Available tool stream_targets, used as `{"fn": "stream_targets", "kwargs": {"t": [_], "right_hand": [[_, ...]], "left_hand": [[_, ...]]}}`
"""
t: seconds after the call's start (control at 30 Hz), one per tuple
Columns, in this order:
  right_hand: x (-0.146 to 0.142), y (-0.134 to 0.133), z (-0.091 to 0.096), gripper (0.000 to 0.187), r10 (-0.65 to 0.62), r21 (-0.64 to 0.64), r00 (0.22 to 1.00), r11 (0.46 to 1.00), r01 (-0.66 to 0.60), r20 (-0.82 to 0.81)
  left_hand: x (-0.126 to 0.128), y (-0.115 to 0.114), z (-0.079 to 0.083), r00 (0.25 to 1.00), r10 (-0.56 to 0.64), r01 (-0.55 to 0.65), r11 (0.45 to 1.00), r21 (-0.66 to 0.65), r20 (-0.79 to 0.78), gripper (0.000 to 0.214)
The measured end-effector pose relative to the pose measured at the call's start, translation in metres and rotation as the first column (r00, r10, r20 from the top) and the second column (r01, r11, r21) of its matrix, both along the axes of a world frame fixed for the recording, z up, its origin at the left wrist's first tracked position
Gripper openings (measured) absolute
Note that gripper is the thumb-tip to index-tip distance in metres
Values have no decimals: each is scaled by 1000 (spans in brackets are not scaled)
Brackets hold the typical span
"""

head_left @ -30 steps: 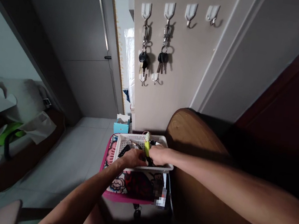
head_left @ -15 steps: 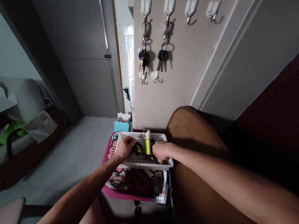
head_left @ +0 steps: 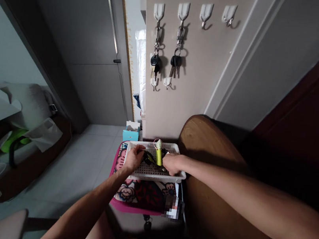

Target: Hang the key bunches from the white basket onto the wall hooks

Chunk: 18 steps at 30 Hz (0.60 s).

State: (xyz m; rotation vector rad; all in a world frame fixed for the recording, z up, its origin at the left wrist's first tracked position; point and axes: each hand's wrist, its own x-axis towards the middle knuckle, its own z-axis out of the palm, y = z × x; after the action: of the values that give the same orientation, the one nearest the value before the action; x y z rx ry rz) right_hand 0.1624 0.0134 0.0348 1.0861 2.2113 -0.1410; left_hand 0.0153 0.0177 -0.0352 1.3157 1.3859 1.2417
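A white perforated basket [head_left: 151, 173] sits on a pink patterned stool [head_left: 124, 194] below me. Both my hands are inside the basket. My left hand [head_left: 133, 159] is closed in a pinch on a small dark thing near the basket's left side; I cannot make out what it is. My right hand [head_left: 171, 163] is curled over dark items at the right side, its fingers hidden. A yellow-green tube [head_left: 158, 156] stands tilted between the two hands.
Two key bunches [head_left: 155, 61] [head_left: 175, 62] hang on white wall hooks; two more hooks [head_left: 204, 14] to the right are bare. A rounded wooden cabinet top [head_left: 204, 138] is on the right. A small blue box [head_left: 130, 134] stands behind the stool. Bags and clutter lie at left.
My left hand moved from the basket's middle front to its left side and pinched something dark. My right hand stayed on the right side of the basket.
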Motion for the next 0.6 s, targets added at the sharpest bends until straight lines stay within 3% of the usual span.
{"fn": "stream_targets", "kwargs": {"t": [0.07,0.13,0.27,0.43,0.53,0.6], "right_hand": [[0,3,2,27,14,8,998,1000,-14,-53],[2,8,4,22,-8,29,977,999,14,-213],[3,18,5,25,-62,73,843,990,119,-534],[-2,19,2,29,-55,41,757,993,107,-651],[-5,17,4,22,-108,27,716,984,175,-690],[-6,16,6,17,-194,-55,659,973,226,-727]], "left_hand": [[0,-2,4,996,-50,53,998,-36,68,14],[0,-5,9,987,-73,83,994,-65,142,15],[1,-7,19,938,-100,143,984,-109,331,18],[7,-5,34,818,-114,204,974,-99,564,24],[11,-3,42,789,-113,213,972,-95,604,25],[11,-1,45,789,-87,184,978,-99,608,25]]}}
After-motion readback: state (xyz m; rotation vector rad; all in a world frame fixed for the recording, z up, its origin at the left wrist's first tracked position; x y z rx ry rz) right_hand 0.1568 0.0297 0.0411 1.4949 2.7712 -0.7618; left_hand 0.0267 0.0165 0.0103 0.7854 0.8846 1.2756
